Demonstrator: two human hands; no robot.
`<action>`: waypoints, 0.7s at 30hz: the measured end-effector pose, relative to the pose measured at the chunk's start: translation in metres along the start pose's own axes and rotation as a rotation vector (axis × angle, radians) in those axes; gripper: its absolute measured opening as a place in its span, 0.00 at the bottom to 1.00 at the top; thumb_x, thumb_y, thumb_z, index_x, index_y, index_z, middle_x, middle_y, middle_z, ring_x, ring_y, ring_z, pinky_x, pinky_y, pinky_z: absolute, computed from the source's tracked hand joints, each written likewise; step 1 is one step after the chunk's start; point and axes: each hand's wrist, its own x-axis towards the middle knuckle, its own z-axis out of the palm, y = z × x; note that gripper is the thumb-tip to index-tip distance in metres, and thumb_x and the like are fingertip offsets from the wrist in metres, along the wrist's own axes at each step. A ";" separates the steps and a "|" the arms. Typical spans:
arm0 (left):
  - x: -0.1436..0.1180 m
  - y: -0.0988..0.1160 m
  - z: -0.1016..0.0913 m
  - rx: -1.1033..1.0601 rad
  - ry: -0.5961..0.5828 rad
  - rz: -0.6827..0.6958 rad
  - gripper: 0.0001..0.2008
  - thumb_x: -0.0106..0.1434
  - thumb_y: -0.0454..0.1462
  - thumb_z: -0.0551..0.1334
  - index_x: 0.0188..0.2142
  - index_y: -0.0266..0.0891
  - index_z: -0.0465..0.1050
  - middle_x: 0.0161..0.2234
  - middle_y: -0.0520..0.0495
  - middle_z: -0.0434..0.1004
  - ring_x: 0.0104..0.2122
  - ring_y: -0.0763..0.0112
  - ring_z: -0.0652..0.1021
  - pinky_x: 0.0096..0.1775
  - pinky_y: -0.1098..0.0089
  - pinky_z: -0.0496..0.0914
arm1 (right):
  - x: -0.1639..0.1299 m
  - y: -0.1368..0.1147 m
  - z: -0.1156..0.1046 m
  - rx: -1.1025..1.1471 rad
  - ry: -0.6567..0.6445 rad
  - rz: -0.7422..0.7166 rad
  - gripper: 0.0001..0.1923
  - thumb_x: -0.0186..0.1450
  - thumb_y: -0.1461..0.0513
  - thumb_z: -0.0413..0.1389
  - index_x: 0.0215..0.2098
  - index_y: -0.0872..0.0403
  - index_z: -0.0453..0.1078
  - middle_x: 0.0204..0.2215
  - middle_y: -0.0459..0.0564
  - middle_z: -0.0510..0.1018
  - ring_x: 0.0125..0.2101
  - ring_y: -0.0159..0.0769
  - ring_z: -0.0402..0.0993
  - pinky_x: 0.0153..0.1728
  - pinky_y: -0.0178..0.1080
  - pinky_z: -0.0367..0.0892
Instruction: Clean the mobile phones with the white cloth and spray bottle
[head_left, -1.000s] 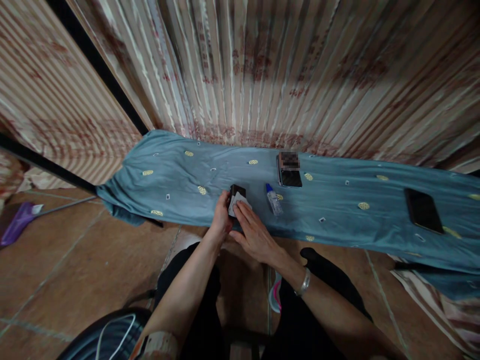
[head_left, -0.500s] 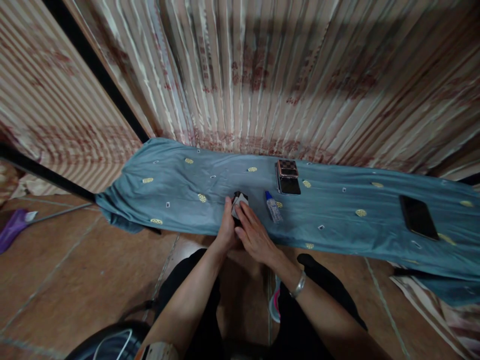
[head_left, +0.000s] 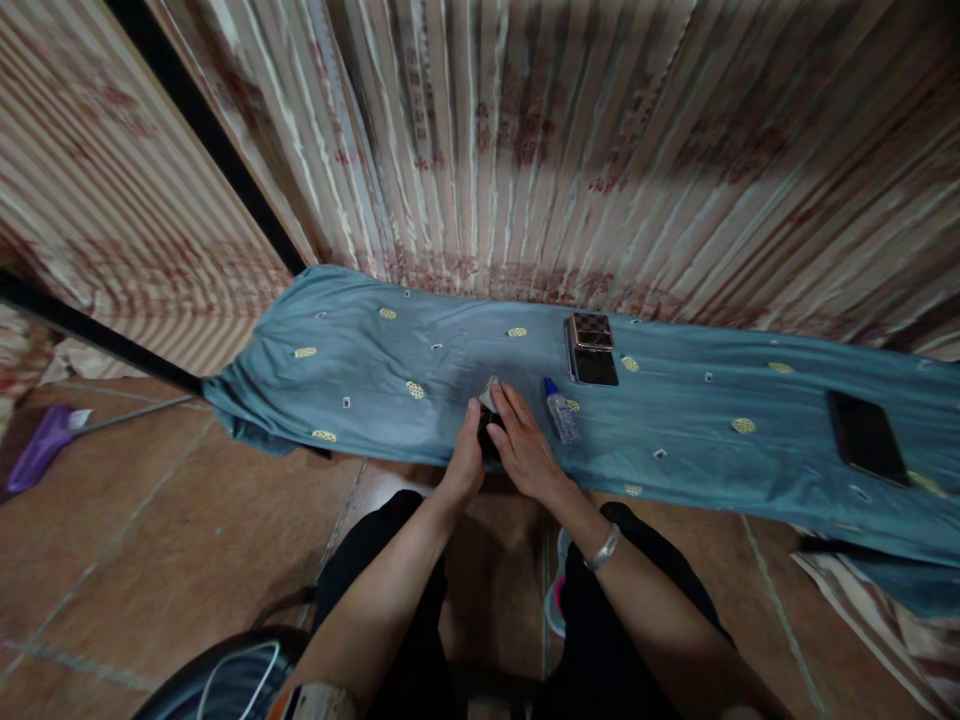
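— Hands?
— Left hand (head_left: 466,462) grips a small black object (head_left: 487,436) at frame centre, on the near edge of the blue cloth (head_left: 375,370). Right hand (head_left: 525,450) presses a white wipe (head_left: 491,392) onto it, fingers closed.
— Nearby?
— Small bottle (head_left: 561,411) just right; flip phone (head_left: 592,348) above it; dark phone (head_left: 867,438) far right.

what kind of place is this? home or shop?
Probably a home room, not a fitted workshop. The work surface is draped in a blue patterned cloth, striped curtains hang right behind it, and the floor is brown tile with a purple broom lying on it.
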 end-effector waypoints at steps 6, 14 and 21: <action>-0.008 0.013 0.002 -0.011 0.025 -0.030 0.23 0.68 0.52 0.58 0.46 0.37 0.80 0.49 0.42 0.83 0.60 0.56 0.73 0.62 0.59 0.64 | 0.002 -0.002 0.002 0.005 -0.004 0.024 0.33 0.75 0.51 0.39 0.74 0.53 0.43 0.72 0.57 0.53 0.72 0.42 0.46 0.70 0.55 0.50; -0.012 0.026 0.006 -0.040 0.032 -0.081 0.26 0.67 0.54 0.56 0.46 0.37 0.80 0.49 0.41 0.83 0.59 0.54 0.75 0.60 0.58 0.67 | -0.001 -0.001 0.012 -0.022 0.004 0.026 0.34 0.75 0.50 0.40 0.74 0.55 0.43 0.72 0.60 0.52 0.72 0.45 0.46 0.70 0.57 0.50; -0.005 0.032 0.003 -0.037 0.017 -0.030 0.27 0.67 0.56 0.55 0.45 0.36 0.80 0.48 0.41 0.83 0.58 0.54 0.75 0.61 0.57 0.66 | -0.007 -0.004 0.017 -0.020 -0.017 -0.038 0.34 0.75 0.51 0.43 0.75 0.53 0.42 0.74 0.60 0.48 0.73 0.47 0.44 0.70 0.59 0.49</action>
